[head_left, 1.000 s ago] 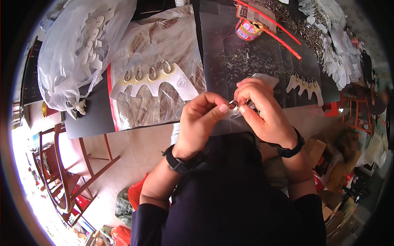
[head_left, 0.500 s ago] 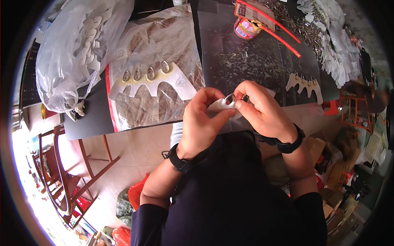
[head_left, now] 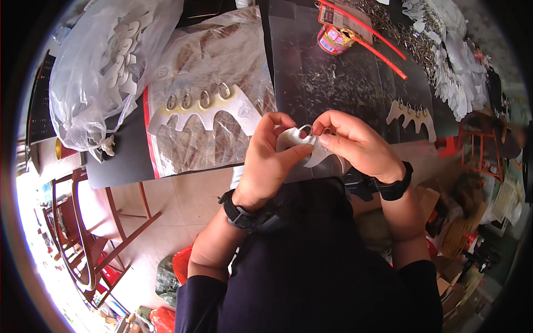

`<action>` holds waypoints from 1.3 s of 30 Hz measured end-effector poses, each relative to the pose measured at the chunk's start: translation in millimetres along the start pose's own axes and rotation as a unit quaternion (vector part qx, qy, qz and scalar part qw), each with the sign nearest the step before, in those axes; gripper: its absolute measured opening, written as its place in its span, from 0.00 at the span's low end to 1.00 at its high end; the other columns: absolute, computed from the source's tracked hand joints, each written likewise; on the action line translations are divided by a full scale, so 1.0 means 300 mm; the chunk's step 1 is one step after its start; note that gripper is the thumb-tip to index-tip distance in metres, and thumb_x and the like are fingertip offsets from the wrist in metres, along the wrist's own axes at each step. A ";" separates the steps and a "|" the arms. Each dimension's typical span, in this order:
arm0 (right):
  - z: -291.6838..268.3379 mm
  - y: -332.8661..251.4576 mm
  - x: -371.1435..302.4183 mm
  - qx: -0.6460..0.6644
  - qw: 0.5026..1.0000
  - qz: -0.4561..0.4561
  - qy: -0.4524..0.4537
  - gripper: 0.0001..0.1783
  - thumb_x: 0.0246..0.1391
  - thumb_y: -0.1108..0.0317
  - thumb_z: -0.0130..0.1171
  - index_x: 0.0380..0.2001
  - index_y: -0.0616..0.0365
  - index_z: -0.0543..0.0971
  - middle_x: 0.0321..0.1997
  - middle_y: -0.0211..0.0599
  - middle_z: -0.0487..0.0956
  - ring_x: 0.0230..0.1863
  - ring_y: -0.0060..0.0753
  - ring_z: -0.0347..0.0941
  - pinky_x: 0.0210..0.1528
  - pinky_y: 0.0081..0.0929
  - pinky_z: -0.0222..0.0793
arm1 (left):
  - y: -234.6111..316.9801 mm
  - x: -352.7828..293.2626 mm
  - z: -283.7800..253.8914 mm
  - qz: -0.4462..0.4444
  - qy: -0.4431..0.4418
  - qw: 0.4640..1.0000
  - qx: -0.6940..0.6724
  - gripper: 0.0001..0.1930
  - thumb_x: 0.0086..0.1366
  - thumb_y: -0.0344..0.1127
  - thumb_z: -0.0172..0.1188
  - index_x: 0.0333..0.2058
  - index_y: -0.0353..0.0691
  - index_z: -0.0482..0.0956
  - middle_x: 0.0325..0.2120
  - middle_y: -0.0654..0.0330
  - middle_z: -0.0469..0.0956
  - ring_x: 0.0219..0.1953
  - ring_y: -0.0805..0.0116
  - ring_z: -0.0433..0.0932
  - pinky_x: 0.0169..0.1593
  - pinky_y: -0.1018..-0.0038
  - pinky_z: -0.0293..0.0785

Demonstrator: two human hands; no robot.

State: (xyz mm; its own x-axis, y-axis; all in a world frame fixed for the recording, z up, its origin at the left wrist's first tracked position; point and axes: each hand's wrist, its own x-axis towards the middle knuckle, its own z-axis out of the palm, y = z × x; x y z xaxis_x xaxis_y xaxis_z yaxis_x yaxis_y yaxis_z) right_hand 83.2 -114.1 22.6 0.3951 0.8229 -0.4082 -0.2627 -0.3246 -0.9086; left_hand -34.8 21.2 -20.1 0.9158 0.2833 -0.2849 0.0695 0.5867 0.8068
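Note:
Both hands pinch a white scalloped strip (head_left: pixel 317 156) of felt-like material at the table's front edge. My left hand (head_left: pixel 269 158) closes thumb and fingers on its left part, beside an oval metal ring (head_left: pixel 305 130) standing up from the strip's top. My right hand (head_left: pixel 363 149) is closed on the same strip to the right of that ring, with another ring partly hidden by its fingers. The strip's pointed lower parts hang below the fingers. To the left lies a similar white scalloped piece (head_left: pixel 242 112) with several metal rings along its top.
A clear plastic bag (head_left: pixel 72 105) of white pieces stands at the left. A small can (head_left: pixel 332 41) and red rods (head_left: pixel 383 56) lie at the back, near heaped metal rings (head_left: pixel 419 53). Another ringed piece (head_left: pixel 413 119) lies at the right. A wooden chair (head_left: pixel 83 238) stands left.
The strip has turned in my fingers, and more of its pointed lower part shows below them. My right hand has shifted slightly; both hands keep hold.

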 end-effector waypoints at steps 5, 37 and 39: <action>0.007 0.007 0.008 -0.068 0.996 -0.049 0.009 0.06 0.56 0.69 0.54 0.34 0.61 0.71 0.30 0.23 0.69 0.31 0.11 0.61 0.32 0.13 0.59 | 0.010 -0.003 0.009 0.022 0.007 0.997 0.068 0.20 0.52 0.20 0.62 0.41 0.38 0.64 0.33 0.61 0.74 0.33 0.78 0.73 0.36 0.81 0.70; -0.015 -0.118 -0.084 -0.031 0.981 -0.157 0.110 0.04 0.56 0.74 0.56 0.33 0.63 0.73 0.29 0.27 0.74 0.29 0.14 0.69 0.32 0.14 0.67 | 0.064 -0.079 0.019 0.006 -0.100 0.987 -0.129 0.21 0.58 0.33 0.63 0.48 0.35 0.67 0.46 0.58 0.68 0.48 0.68 0.69 0.50 0.72 0.68; -0.017 -0.152 -0.089 -0.131 0.979 -0.156 0.019 0.05 0.56 0.74 0.55 0.35 0.64 0.73 0.31 0.28 0.73 0.32 0.15 0.68 0.34 0.15 0.66 | 0.073 -0.060 0.029 0.019 -0.106 0.988 -0.115 0.21 0.60 0.32 0.61 0.50 0.36 0.67 0.45 0.58 0.71 0.46 0.69 0.72 0.49 0.74 0.69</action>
State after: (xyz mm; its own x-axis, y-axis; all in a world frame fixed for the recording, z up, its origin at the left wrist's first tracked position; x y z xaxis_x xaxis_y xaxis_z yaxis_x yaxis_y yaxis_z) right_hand 89.3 -123.6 74.6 0.4544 0.8845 -0.1053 0.1085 -0.1723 -0.9791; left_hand -46.4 22.3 7.2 0.9798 0.1577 -0.1228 -0.0355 0.7421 0.6694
